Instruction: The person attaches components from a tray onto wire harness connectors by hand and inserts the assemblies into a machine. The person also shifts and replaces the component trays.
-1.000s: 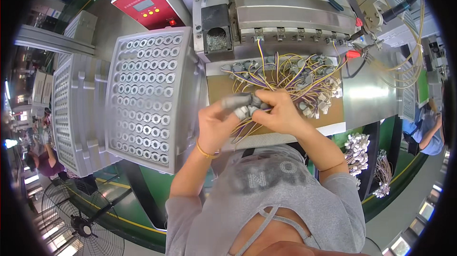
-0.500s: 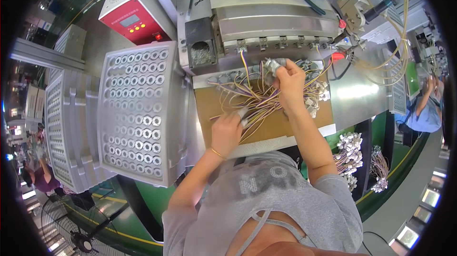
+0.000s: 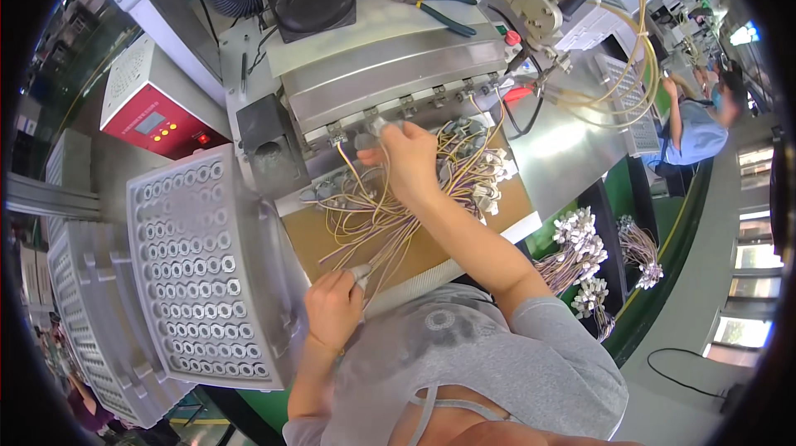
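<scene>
My right hand (image 3: 410,162) reaches up to the front edge of a metal fixture (image 3: 390,73). Its thumb and fingers are pinched on a small silvery part (image 3: 380,125) at one of the fixture's clips; the fingers hide most of that part. Below it, a tangle of purple, yellow and white wires (image 3: 390,222) with white connectors (image 3: 489,185) spreads over a brown board (image 3: 311,239). My left hand (image 3: 333,309) is closed at the board's near-left edge, pale covers on its fingertips, beside the loose wire ends. What it pinches, if anything, is hidden.
Left stands a grey tray (image 3: 278,313) of metal rings, with another tray (image 3: 91,313) beyond. A red-fronted control box (image 3: 157,118) is behind it. Pliers (image 3: 448,17) lie on the fixture. Wire bundles (image 3: 578,239) hang at right; a co-worker (image 3: 696,131) is farther off.
The view has turned and shifted. My right hand has brought the silvery part from above the wires to the fixture's front edge. My left hand has drawn back towards the board's near-left edge.
</scene>
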Demonstrator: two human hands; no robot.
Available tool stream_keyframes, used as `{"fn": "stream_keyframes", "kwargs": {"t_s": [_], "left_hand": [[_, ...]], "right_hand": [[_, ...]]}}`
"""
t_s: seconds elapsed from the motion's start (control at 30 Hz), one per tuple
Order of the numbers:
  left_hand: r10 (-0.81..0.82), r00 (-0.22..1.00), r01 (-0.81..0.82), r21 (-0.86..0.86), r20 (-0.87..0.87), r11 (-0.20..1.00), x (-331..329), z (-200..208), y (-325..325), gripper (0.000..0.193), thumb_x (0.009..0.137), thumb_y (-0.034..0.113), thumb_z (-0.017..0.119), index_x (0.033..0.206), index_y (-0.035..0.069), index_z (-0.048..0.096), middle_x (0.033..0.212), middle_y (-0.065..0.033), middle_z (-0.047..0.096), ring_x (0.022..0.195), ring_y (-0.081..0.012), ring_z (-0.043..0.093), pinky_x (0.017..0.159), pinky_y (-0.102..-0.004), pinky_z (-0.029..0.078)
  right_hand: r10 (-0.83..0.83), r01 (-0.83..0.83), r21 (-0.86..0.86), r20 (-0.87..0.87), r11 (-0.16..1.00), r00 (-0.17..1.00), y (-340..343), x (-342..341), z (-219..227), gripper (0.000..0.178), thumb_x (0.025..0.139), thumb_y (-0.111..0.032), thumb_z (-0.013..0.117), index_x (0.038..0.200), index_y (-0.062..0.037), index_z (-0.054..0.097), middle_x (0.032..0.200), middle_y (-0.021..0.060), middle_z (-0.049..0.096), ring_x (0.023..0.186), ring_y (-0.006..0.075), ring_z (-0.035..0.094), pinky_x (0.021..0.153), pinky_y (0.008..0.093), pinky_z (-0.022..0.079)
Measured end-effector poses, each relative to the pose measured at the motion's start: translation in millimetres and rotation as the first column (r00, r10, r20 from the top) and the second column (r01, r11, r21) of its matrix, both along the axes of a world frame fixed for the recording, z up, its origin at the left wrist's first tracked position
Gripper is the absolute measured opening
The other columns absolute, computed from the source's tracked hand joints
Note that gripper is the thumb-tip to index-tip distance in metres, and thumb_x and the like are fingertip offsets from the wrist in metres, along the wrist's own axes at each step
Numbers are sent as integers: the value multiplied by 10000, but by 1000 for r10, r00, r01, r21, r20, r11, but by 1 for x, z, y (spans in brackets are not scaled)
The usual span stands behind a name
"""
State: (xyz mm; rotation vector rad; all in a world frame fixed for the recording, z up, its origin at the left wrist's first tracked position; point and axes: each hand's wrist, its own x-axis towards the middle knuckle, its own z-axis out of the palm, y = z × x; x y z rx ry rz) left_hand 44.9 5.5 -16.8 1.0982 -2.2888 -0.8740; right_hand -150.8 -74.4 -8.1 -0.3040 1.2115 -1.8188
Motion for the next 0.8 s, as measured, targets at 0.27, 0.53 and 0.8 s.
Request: {"fn": "stream_keyframes", "kwargs": {"t_s": [0.27, 0.53, 0.8], "left_hand": [[150, 981, -169, -161, -125, 972, 27, 50, -2, 216, 604, -52, 596, 804, 18, 637, 643, -109, 550, 559, -238, 509, 512, -309, 400], [-23, 994, -37, -524, -107, 851, 31, 33, -46, 144, 530, 8, 570, 562, 69, 444, 556, -72, 426, 504, -239, 438, 438, -351, 358], [908, 370, -465, -806, 199, 366, 165, -22, -193, 260, 726, 228, 586, 937, 79, 615, 851, -120, 590, 747, -311, 543, 735, -370, 431]], "right_hand": [[105, -230, 66, -982, 971, 160, 43, -22, 29, 113, 728, -80, 587, 765, 23, 560, 527, 94, 516, 482, 152, 554, 439, 249, 400], [491, -762, 147, -836, 630, 244, 81, 15, 25, 142, 706, -59, 603, 833, 4, 609, 652, 72, 568, 534, 131, 506, 476, 238, 387], [583, -646, 206, -680, 735, 445, 93, 6, 26, 111, 684, -21, 624, 784, 17, 596, 656, -5, 557, 574, 37, 468, 504, 179, 355]]}}
